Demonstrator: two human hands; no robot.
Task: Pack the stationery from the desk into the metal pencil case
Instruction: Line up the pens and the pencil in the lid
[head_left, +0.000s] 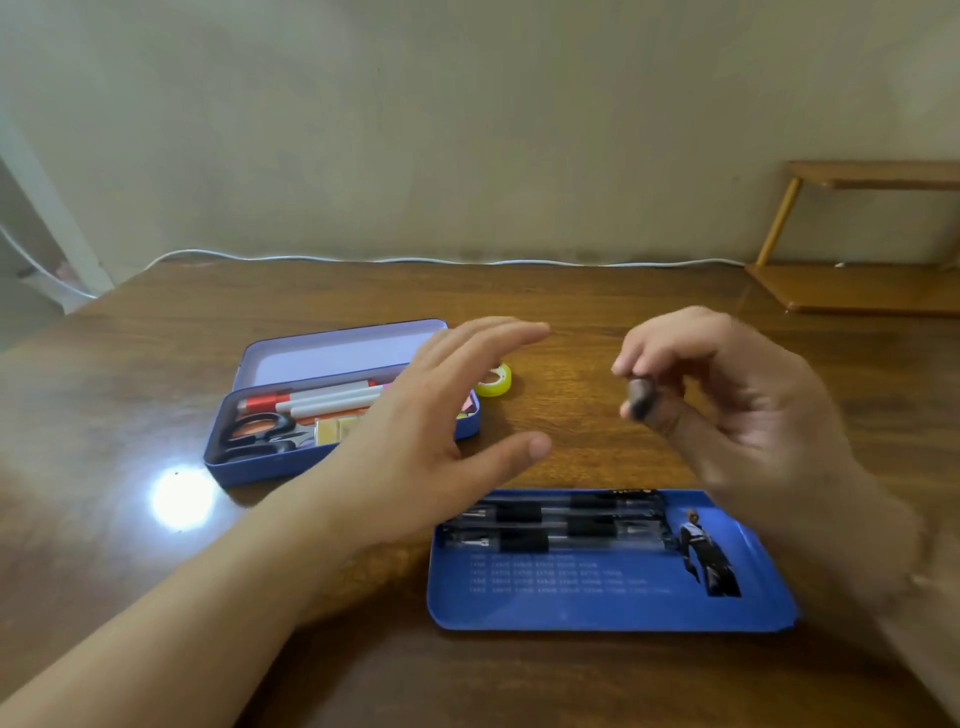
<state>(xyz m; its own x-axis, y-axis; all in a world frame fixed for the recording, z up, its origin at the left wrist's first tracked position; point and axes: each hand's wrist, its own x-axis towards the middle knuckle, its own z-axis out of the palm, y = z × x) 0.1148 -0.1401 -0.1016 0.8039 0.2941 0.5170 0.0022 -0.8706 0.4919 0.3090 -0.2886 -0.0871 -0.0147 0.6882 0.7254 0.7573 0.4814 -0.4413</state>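
Blurred dark object, perhaps an eraser (640, 397) | right hand (727, 405) pinching | left hand (441, 431) spread

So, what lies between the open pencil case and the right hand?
In the head view, the open left hand and a yellow tape roll lie between the pencil case and the right hand.

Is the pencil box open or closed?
Open. The pencil case has its lid tipped back, so the scissors and markers inside show.

Left hand (447, 415) spread flat; right hand (727, 400) pinching.
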